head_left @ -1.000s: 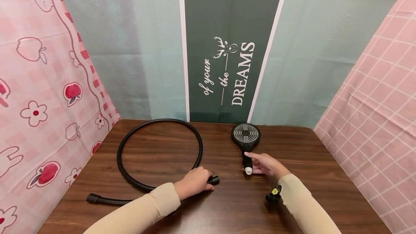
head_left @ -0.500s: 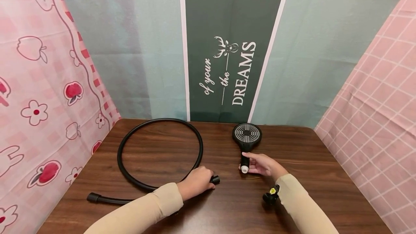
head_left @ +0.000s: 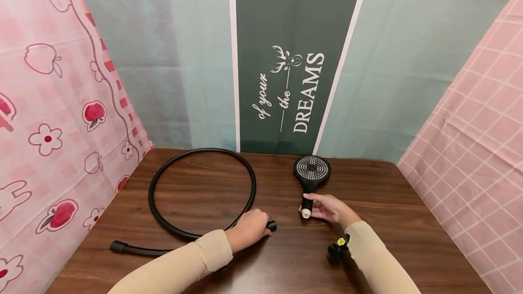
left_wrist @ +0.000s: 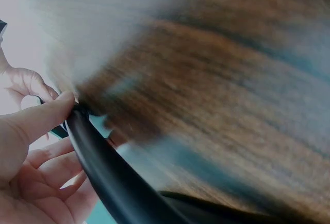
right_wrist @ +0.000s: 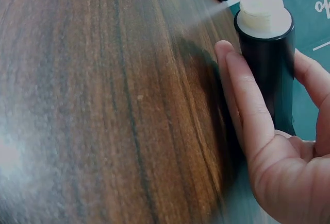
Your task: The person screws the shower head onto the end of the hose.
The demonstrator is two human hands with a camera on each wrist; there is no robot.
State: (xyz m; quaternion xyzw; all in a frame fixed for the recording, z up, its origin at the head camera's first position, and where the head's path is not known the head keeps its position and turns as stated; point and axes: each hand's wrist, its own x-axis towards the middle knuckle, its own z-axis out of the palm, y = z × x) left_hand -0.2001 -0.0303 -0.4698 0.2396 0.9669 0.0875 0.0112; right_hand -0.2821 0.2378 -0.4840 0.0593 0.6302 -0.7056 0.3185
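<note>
A black shower hose [head_left: 254, 180] lies in a loop on the left of the table. My left hand [head_left: 250, 229] grips it close to one end, and that end's black connector [head_left: 271, 226] pokes out past the fingers toward the right. In the left wrist view the thumb and fingers pinch the hose [left_wrist: 105, 167]. My right hand [head_left: 328, 208] holds the handle of a black shower head [head_left: 312, 168], thumb on one side and fingers on the other. The spray face points up, and the white threaded end [right_wrist: 262, 13] of the handle faces toward me.
The hose's other connector [head_left: 117, 247] lies at the table's left front. A brown wood-grain table [head_left: 286, 267] carries everything. Patterned cloths hang at the left, back and right. A small black device [head_left: 338, 248] sits at my right wrist.
The right hand and the handle end have shifted slightly left, toward the hose connector, and the shower head has turned a little. The left hand keeps its grip almost in place.
</note>
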